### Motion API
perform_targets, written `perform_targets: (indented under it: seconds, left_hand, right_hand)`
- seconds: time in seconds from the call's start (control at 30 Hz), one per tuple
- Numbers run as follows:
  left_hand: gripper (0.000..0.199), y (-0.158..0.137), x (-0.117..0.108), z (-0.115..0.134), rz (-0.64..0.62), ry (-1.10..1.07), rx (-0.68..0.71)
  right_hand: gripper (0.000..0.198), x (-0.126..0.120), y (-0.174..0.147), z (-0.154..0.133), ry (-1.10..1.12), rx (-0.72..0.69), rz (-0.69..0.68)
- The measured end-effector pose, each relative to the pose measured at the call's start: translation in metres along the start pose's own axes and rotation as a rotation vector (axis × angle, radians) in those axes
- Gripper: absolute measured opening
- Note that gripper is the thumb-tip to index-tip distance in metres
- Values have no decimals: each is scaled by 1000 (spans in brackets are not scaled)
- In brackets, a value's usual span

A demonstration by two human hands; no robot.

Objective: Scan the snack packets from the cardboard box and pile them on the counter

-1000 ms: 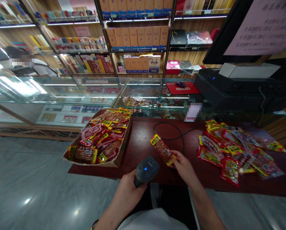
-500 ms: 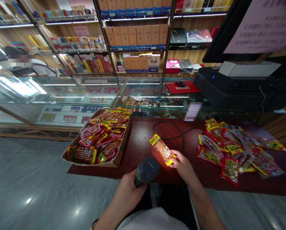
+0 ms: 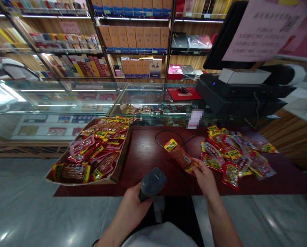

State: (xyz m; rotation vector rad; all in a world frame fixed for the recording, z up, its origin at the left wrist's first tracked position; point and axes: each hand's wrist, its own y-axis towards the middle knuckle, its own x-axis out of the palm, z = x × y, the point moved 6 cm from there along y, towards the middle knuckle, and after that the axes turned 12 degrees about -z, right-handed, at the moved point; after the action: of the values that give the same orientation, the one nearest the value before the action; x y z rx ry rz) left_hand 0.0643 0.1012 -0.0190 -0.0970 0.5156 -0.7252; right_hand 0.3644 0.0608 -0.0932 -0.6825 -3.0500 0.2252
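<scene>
My left hand (image 3: 136,203) is wrapped round the handle of a dark barcode scanner (image 3: 153,181), its head tilted up over the front edge of the table (image 3: 143,147). In my right hand (image 3: 203,176) a snack packet (image 3: 179,156) is pinched by its lower right corner. The packet is long and flat, yellow at the ends, with reddish-brown sticks showing through the middle. It hovers above the tabletop, apart from the scanner. To the left stands an open cardboard box (image 3: 122,159) full of similar packets. A loose pile of packets (image 3: 230,175) lies on the table's right side.
Behind the table runs a glass display case (image 3: 91,97). A black cable (image 3: 157,137) curls over the wood. At the back right stand a monitor (image 3: 227,37) and a black machine (image 3: 220,94). A mouse (image 3: 182,90) lies on a red mat. Another person (image 3: 19,68) is at far left.
My right hand has moved the packet slightly right, away from the scanner, and the bright light on the packet is gone. The whole view has shifted toward the right.
</scene>
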Motion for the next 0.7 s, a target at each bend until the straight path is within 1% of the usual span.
perform_targets:
  seconds: [0.1,0.2,0.27,0.3,0.33,0.4,0.47,0.5,0.6,0.7]
  left_hand:
    - [19,6,7,1,-34,9,23]
    - [21,10,10,2,-38,19,35]
    - [22,12,10,2,-35,20,35]
    - [22,12,11,2,-35,20,36]
    - [22,12,11,3,-37,19,36]
    - [22,12,11,3,-38,21,38]
    - [22,10,10,5,-38,27,39]
    - [22,10,10,5,-36,29,39]
    - [22,7,8,6,-27,27,42]
    - [24,4,5,3,-9,6,48]
  right_hand:
    - [45,-75,-18,2,78,-58,346]
    - [45,-152,-48,11,202,-163,727]
    - [45,-191,-63,17,232,-219,891]
    - [44,-205,-67,20,234,-237,936]
    - [43,-216,-68,21,232,-250,959]
    - [43,-230,-64,22,221,-265,967]
    - [45,-234,-50,20,193,-261,935]
    - [45,-234,-42,18,136,-241,911]
    - [50,-231,-17,9,-172,-121,832]
    - [50,-230,-2,7,-475,40,772]
